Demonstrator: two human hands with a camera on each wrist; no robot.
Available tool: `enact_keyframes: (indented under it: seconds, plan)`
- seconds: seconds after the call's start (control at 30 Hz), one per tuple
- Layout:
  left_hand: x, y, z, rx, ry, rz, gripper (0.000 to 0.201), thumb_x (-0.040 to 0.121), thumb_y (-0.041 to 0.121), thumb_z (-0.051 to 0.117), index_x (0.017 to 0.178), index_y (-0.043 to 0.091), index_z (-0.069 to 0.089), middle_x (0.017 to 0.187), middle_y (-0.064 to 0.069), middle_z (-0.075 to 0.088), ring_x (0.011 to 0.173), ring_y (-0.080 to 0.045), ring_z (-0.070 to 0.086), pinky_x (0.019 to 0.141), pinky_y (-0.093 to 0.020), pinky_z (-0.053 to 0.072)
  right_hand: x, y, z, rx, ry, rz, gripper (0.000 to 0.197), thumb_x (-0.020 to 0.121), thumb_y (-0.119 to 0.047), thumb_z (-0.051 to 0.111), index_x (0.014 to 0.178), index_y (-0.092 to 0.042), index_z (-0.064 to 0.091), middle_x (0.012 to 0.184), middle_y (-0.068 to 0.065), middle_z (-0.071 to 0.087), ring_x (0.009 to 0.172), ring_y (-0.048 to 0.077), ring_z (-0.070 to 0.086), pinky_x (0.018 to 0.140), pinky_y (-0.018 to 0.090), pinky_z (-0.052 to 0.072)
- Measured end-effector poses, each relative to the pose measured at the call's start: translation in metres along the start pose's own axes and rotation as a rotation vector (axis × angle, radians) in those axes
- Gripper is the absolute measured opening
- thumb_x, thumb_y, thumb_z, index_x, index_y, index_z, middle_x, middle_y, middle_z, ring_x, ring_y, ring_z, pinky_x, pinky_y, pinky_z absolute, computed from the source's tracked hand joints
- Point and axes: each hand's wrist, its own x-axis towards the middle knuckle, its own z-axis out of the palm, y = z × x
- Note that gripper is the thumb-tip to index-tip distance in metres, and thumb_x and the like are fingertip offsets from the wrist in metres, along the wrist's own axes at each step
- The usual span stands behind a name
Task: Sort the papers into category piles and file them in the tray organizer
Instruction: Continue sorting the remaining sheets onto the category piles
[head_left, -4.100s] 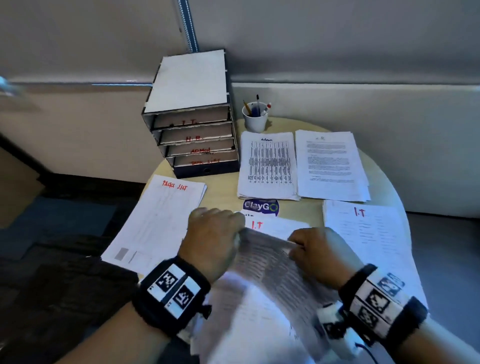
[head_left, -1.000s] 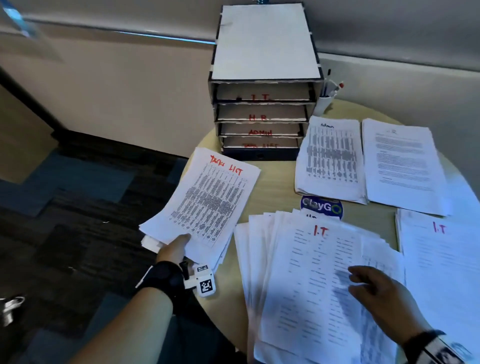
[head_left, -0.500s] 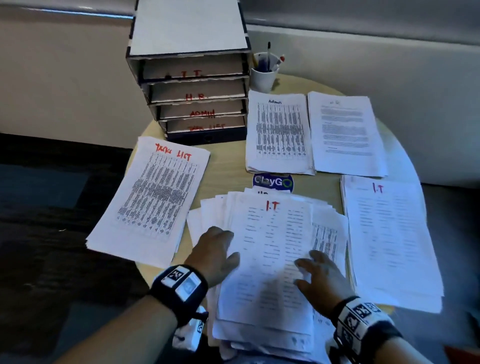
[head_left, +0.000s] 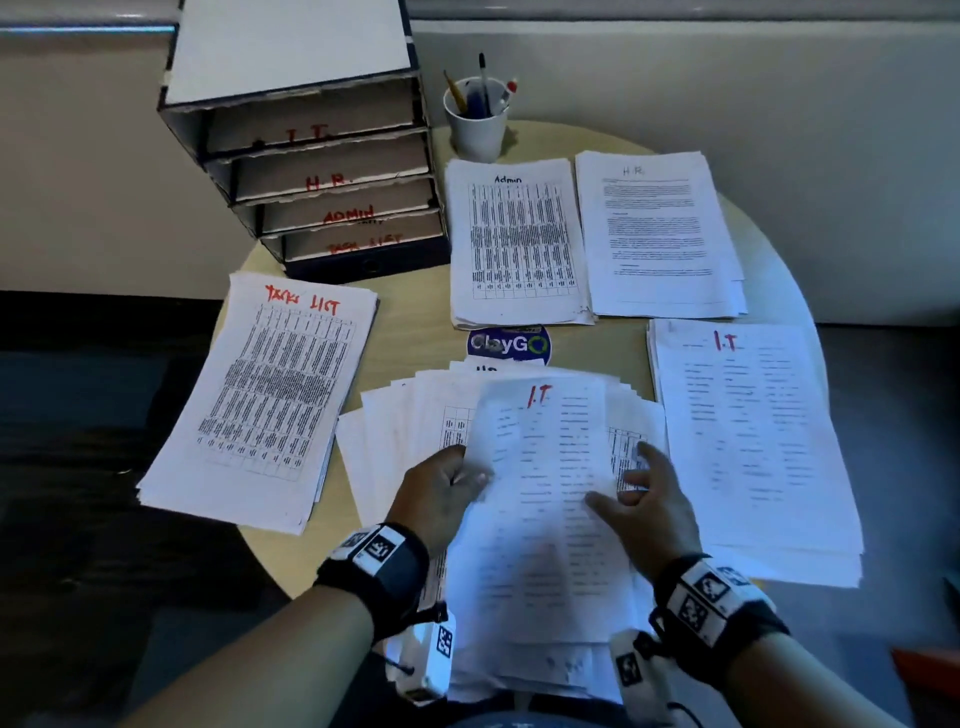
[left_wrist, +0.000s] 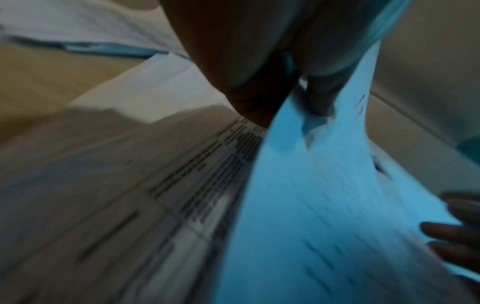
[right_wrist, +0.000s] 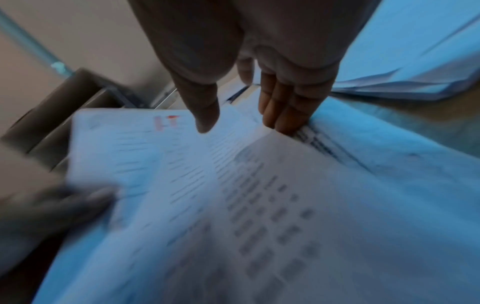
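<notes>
Left hand (head_left: 441, 493) pinching the left edge of a sheet marked "I.T" (head_left: 540, 467), thumb on top, lifting it off the fanned unsorted stack (head_left: 405, 415) at the near middle of the round table (head_left: 415, 306). Right hand (head_left: 649, 504) spread and relaxed, fingers straight, fingertips (right_wrist: 285, 123) touching the stack just under the sheet's right edge. To the right, the I.T pile (head_left: 753, 441); at the far side, the Admin pile (head_left: 514, 244) beside the H.R pile (head_left: 660, 234); to the left, the Task List pile (head_left: 265, 400). At the far left, the tray organizer (head_left: 311, 171), four trays labelled I.T, H.R, Admin, Task List. Beside it, a white cup of pens (head_left: 475, 124). Between Admin pile and stack, a ClayGo sticker (head_left: 506, 344).
</notes>
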Motion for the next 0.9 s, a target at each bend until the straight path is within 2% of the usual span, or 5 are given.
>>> enact_keyframes:
  seconds: [0.3,0.4,0.53,0.73,0.9]
  plan:
    - [-0.008,-0.005,-0.011,0.002,-0.319,-0.055,0.026,0.079,0.014,0.054,0.1,0.02,0.068,0.107,-0.011,0.071,0.092,-0.027,0.067,0.082,-0.043,0.057,0.011,0.015,-0.022,0.24,-0.111,-0.03,0.015,0.076,-0.005,0.079,0.083,-0.016,0.071,0.075,-0.004,0.074,0.08,0.024,0.071,0.057,0.017,0.05]
    - [0.007,-0.001,-0.022,0.173,-0.082,-0.005,0.036,0.084,-0.001,0.052,0.108,0.023,0.065,0.12,0.002,0.056,0.11,-0.016,0.056,0.085,-0.008,0.043,0.006,0.019,-0.029,0.314,-0.152,-0.068,0.018,0.074,0.006,0.076,0.068,-0.009,0.068,0.059,-0.004,0.07,0.066,0.016,0.068,0.054,0.014,0.047]
    - [0.04,0.003,-0.026,0.586,0.114,-0.006,0.027,0.078,0.037,0.068,0.083,0.02,0.047,0.096,-0.007,0.051,0.102,-0.031,0.051,0.075,-0.031,0.042,0.005,0.033,-0.029,0.326,-0.265,-0.125,0.02,0.073,0.019,0.069,0.074,-0.001,0.072,0.08,0.011,0.074,0.08,0.026,0.067,0.068,0.024,0.052]
    - [0.052,0.016,-0.012,0.501,0.114,-0.247,0.064,0.077,0.035,0.076,0.127,0.014,0.041,0.117,-0.01,0.053,0.104,-0.034,0.059,0.079,-0.037,0.05,0.008,0.034,-0.017,0.327,-0.287,-0.112,0.019,0.072,0.024,0.067,0.072,0.005,0.067,0.093,0.004,0.076,0.094,0.024,0.07,0.078,0.023,0.055]
    - [0.041,0.004,-0.012,0.28,0.178,-0.074,0.013,0.093,0.026,0.06,0.095,0.016,0.052,0.086,-0.006,0.063,0.082,-0.033,0.059,0.069,-0.034,0.047,0.009,0.032,-0.018,0.36,-0.264,-0.103,0.026,0.071,0.022,0.069,0.067,-0.003,0.07,0.097,0.006,0.076,0.098,0.027,0.069,0.088,0.04,0.052]
